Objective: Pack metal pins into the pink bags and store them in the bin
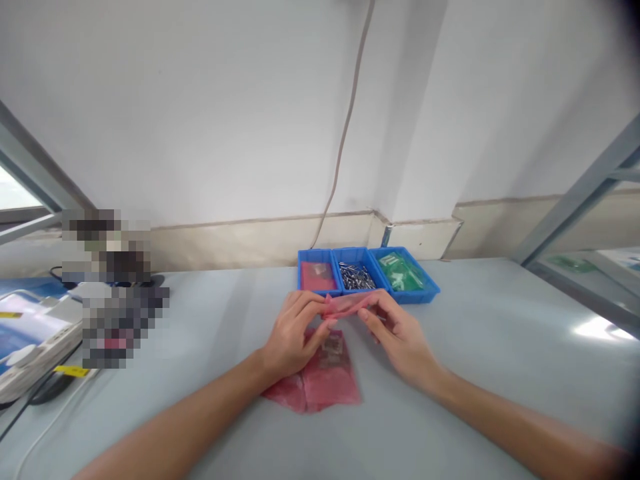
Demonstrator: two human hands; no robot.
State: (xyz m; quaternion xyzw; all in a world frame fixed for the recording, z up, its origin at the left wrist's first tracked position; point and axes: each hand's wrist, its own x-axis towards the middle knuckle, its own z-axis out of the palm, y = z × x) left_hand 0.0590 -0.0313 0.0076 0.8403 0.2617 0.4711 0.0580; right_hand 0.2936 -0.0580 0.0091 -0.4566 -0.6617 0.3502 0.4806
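Observation:
A pink translucent plastic bag (347, 305) is stretched between my two hands, above the table. My left hand (295, 331) pinches its left end between thumb and fingers. At the other end my right hand (397, 333) grips the bag, its fingers curled. Just below, more pink bags (330, 383) lie on the table, one with something greyish inside, partly covered by my left hand. Behind my hands stands a blue bin with pink bags (319, 273). Beside it are a blue bin of small metal parts (357, 275) and a blue bin of green bags (404, 272).
At the left edge lie a white power strip (45, 353), cables and a yellow tag (71, 371). A pixelated patch hides part of that side. A wall with a hanging cable (345, 127) rises behind the grey table (225, 433). Metal frame bars (575, 193) slant at both sides.

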